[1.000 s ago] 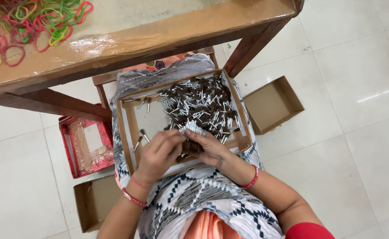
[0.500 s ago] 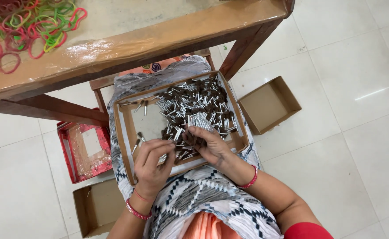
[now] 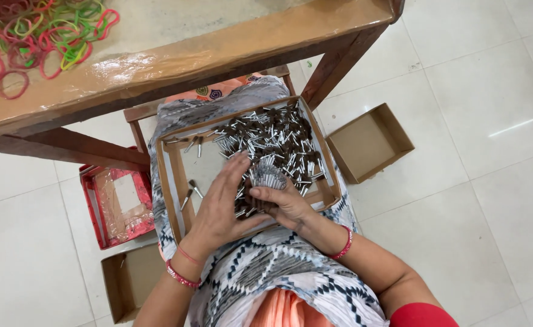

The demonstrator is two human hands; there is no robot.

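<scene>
From the head camera, your right hand [image 3: 281, 203] is closed around a tight bundle of small silver-tipped dark pins [image 3: 268, 176], tips fanned upward, held just over the near edge of the shallow brown cardboard tray [image 3: 168, 181] that rests on your lap. Your left hand [image 3: 221, 209] lies flat with fingers together and extended, pressed against the bundle's 9 o'clock side. A loose heap of the same pins [image 3: 275, 136] fills the tray from 12 to 3 o'clock of the bundle, reaching the far and right walls; the tray's left half is mostly bare, with a few stray pins. At 12 o'clock the brown wooden table edge [image 3: 218, 51] overhangs the tray's far rim, with coloured rubber bands [image 3: 42, 36] on top. An open cardboard box [image 3: 369, 142] sits at 3 o'clock on white tile, a red tray [image 3: 118, 203] at 9 o'clock, another open carton [image 3: 130, 278] at 7 o'clock.
</scene>
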